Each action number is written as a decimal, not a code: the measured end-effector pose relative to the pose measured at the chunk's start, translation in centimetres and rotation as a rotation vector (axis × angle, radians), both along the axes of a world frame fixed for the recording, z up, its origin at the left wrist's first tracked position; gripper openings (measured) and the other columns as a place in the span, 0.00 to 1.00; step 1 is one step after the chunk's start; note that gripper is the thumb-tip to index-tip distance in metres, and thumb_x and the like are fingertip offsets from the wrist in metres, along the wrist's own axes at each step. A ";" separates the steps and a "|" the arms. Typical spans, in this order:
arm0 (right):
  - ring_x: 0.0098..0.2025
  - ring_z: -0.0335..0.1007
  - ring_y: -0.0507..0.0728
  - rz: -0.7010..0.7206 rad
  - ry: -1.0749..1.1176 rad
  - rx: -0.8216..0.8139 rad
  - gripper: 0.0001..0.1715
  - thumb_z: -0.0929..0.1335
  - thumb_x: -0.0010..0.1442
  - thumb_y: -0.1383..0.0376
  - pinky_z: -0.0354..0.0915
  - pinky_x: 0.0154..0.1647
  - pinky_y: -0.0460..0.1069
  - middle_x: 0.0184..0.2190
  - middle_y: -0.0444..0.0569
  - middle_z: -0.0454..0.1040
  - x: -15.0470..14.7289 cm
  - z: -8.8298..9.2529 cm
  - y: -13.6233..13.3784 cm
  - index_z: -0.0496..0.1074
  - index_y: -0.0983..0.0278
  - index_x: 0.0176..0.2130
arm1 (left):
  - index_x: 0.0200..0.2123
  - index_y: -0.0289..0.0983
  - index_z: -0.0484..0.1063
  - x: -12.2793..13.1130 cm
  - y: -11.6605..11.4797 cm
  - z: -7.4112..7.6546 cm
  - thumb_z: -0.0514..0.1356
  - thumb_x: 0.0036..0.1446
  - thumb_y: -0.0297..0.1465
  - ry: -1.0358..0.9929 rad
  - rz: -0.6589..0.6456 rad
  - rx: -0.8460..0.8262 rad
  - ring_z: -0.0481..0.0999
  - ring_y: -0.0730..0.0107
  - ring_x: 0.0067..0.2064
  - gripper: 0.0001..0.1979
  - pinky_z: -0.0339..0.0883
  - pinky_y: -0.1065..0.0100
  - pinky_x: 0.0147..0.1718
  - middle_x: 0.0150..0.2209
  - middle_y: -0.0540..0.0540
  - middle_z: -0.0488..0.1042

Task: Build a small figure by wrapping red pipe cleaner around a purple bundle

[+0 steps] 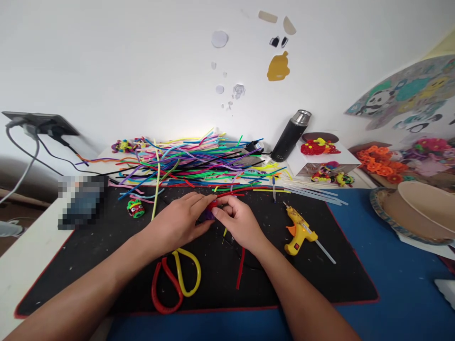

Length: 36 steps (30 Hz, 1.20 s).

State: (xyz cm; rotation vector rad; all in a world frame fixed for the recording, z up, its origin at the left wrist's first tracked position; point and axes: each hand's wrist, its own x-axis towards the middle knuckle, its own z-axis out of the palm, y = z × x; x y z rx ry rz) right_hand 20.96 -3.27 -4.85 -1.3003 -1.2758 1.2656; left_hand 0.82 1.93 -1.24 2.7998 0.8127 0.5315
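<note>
My left hand point(179, 221) and my right hand point(240, 222) meet over the middle of the black mat point(88, 265). Both have their fingers closed on a small purple and red pipe-cleaner piece point(210, 211) held between them. A red pipe cleaner point(241, 268) lies on the mat just under my right wrist. Red and yellow scissors point(176, 279) lie below my left hand. Behind the hands is a big heap of coloured pipe cleaners point(199, 158).
A yellow glue gun point(297, 230) lies right of my hands, with clear glue sticks point(313, 192) behind it. A small finished figure point(135, 208) sits at the mat's left. A black flask point(290, 136), boxes of craft pieces point(322, 158) and a straw hat point(412, 208) stand at the right.
</note>
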 end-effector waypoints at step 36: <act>0.18 0.50 0.48 -0.037 0.283 -0.064 0.22 0.77 0.56 0.47 0.46 0.20 0.47 0.18 0.36 0.59 0.6 1.4 0.2 0.77 0.63 0.33 | 0.58 0.38 0.78 -0.7 1.0 1.4 0.67 0.60 0.40 -0.228 0.101 -0.406 0.84 0.57 0.51 0.24 0.77 0.63 0.52 0.54 0.40 0.83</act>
